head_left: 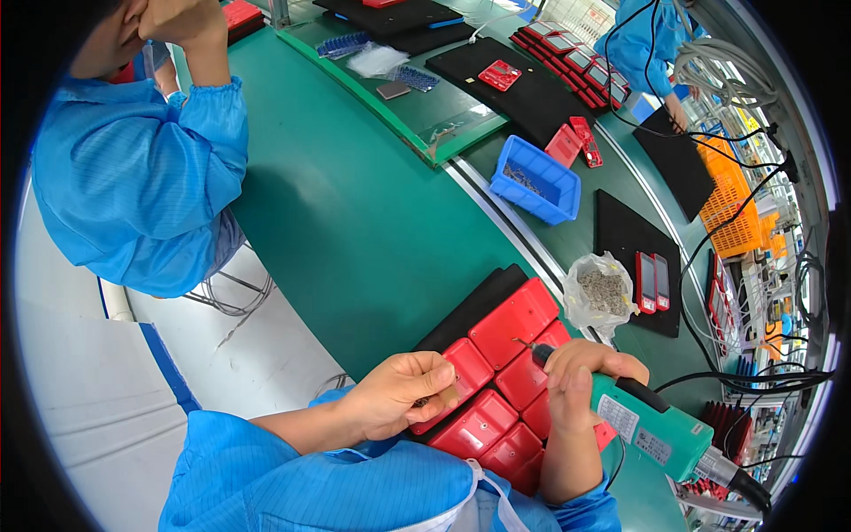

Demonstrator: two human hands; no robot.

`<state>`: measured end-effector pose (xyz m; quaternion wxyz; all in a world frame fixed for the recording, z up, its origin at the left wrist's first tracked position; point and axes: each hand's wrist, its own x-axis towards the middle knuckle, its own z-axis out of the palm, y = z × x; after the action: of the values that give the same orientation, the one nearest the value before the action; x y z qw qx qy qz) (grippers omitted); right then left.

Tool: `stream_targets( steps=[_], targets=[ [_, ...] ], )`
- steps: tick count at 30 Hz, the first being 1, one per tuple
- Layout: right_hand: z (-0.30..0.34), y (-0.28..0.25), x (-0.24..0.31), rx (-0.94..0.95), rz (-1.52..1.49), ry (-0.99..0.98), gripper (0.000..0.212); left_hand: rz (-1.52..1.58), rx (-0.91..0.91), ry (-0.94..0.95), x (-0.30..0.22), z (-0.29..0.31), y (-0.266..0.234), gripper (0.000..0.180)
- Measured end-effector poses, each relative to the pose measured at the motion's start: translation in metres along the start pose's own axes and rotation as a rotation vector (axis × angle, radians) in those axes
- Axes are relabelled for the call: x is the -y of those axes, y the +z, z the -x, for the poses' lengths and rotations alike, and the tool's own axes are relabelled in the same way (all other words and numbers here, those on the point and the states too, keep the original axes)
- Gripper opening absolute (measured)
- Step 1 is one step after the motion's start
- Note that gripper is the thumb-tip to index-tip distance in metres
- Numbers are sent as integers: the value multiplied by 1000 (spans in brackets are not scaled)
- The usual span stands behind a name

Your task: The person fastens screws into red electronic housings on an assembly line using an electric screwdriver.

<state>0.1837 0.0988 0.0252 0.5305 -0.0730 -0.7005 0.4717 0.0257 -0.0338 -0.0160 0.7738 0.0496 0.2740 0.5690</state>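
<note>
My right hand point(576, 377) is wrapped round the front of a green electric screwdriver point(651, 426), whose bit points left over several red plastic housings point(514, 324). These housings lie side by side in rows on a black mat point(474, 310) in front of me. My left hand point(403, 395) is closed in a pinch at the left edge of the housings. Something small and brownish shows at its fingertips, too small to name. Beyond the housings, a clear plastic bag point(601, 293) holds many small metal screws.
A blue bin point(536, 182) with small metal parts stands farther off. Red devices point(651, 282) rest on another black mat. At the left sits a person in a blue smock point(142, 177); another person's blue sleeve point(643, 53) shows far right. Black cables point(745, 377) hang at the right.
</note>
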Motion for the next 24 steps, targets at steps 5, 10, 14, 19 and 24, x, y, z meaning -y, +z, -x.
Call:
stream_targets(
  steps=[5, 10, 14, 19, 24],
  targets=[
    [-1, -2, 0, 88, 10, -44, 38, -25, 42, 1, -1, 0, 1, 27],
    [-3, -2, -1, 136, -1, -85, 45, 0, 47, 11, -1, -2, -2, 24],
    [-3, 6, 2, 137, 107, -101, 28, -11, -48, 42, 0, -2, -1, 17],
    [-6, 12, 1, 192, 123, -132, 28, -27, -44, 7, -1, -1, -3, 19],
    [-5, 12, 0, 213, 45, -141, 44, -40, -26, -18, -1, 0, -3, 21]
  ],
)
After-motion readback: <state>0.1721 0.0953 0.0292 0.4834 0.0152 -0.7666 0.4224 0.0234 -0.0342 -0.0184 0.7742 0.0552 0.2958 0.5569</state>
